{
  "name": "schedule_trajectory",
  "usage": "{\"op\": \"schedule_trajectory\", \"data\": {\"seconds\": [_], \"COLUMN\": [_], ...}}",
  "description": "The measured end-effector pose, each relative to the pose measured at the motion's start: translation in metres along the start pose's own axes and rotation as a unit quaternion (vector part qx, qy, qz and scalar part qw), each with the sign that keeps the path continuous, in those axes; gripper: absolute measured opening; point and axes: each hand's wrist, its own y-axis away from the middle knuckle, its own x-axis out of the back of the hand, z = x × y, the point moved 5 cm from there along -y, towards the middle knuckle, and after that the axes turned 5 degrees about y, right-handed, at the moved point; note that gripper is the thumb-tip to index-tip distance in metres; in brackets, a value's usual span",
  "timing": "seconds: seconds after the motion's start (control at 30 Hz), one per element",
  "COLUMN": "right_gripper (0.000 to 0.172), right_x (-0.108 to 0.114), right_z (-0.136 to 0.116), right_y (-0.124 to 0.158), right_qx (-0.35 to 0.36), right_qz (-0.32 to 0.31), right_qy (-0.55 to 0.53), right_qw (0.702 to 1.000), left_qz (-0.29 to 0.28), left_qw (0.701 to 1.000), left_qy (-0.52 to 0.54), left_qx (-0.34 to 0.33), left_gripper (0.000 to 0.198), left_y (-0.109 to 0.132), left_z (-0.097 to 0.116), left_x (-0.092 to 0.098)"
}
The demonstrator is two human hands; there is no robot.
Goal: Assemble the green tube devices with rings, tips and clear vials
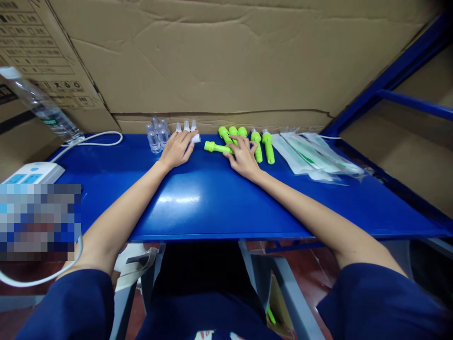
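My left hand (178, 148) lies on the blue table (198, 198) with its fingertips closed on a small white cap (196, 138), beside a row of similar white caps (186, 126). My right hand (243, 157) rests palm down with its fingers spread over a lime green plastic tube (216, 148) that lies on its side. Several more green tubes (247, 137) lie in a row at the back, right of that hand. Small clear vials (156, 133) stand just left of my left hand.
Sealed clear packets (313, 157) lie at the right. A white power strip (30, 174) with its cable (95, 139) and a plastic water bottle (38, 106) sit at the left. Cardboard (219, 61) walls the back; a blue frame (399, 80) rises at the right.
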Motion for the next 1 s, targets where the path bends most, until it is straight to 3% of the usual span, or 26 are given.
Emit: {"op": "schedule_trajectory", "data": {"seconds": [0.53,1.0], "right_gripper": [0.035,0.029], "right_x": [0.006,0.006], "right_z": [-0.001,-0.003], "right_y": [0.000,0.001], "right_qx": [-0.007,0.006], "right_qz": [0.010,0.028], "right_qy": [-0.012,-0.011], "right_qw": [1.000,1.000], "left_qz": [-0.040,-0.027], "left_qw": [0.996,0.996], "left_qy": [-0.034,-0.043], "left_qx": [-0.065,-0.077], "left_gripper": [0.051,0.055], "left_y": [-0.002,-0.002], "left_z": [0.007,0.010], "left_x": [-0.009,-0.010]}}
